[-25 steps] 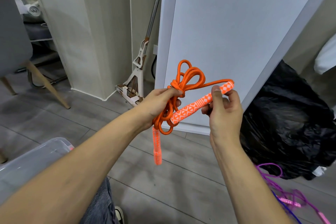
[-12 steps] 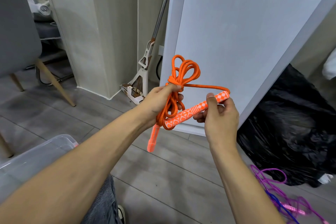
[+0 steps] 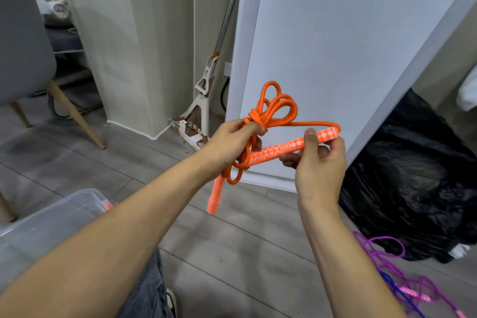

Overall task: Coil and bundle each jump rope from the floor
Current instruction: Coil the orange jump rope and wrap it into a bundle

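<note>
An orange jump rope is coiled into several loops that stick up above my left hand, which grips the bundle at its wrapped middle. My right hand pinches one orange-and-white patterned handle, held level with its inner end poked into the lower loops. A strand runs from that handle's far end back to the coil. The other handle hangs down below my left hand. A purple jump rope lies loose on the floor at the lower right, tangled with a blue rope.
A clear plastic bin sits at the lower left. A black plastic bag lies right, against a leaning white panel. A mop stands in the corner behind, and a grey chair is at far left.
The patterned handle in my right hand has slid left, deeper into the lower loops. The hanging handle swung slightly left. The coil stays gripped in my left hand.
</note>
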